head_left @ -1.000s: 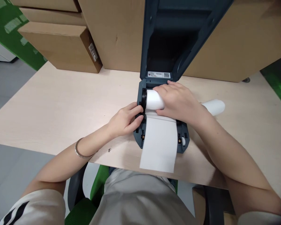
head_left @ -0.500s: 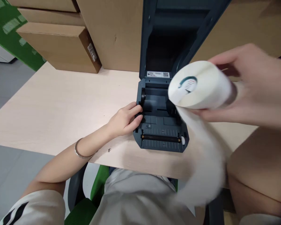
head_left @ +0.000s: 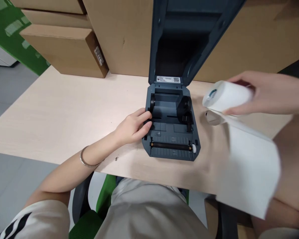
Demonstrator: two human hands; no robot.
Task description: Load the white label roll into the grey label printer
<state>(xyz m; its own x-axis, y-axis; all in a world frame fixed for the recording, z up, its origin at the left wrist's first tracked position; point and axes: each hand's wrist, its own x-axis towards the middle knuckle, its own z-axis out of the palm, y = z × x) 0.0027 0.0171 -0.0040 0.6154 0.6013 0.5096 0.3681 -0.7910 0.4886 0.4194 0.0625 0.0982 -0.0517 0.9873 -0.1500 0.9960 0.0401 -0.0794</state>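
Note:
A dark blue-grey label printer (head_left: 169, 156) stands on the table with its lid (head_left: 189, 20) raised. Inside it are black roll holders (head_left: 184, 104) and a black platen roller (head_left: 171, 146), with no roll between the holders. My left hand (head_left: 133, 127) grips the printer's left edge, fingertips just over the rim. To the right of the printer, my right hand (head_left: 266, 93) holds a white roll of label paper (head_left: 230, 96) over the table. A long loose strip (head_left: 250, 166) hangs from the roll past the table's front edge. Below the roll shows a small pale round-ended object (head_left: 212, 118), partly hidden.
Cardboard boxes (head_left: 62, 49) stand along the back left of the table (head_left: 64, 109). Large cardboard panels (head_left: 124, 39) rise behind the printer. A green and black chair (head_left: 87, 225) is at the front.
My right hand has carried the paper roll right and down, away from above the printer. The hanging strip has swung right. My left hand stays on the printer's edge.

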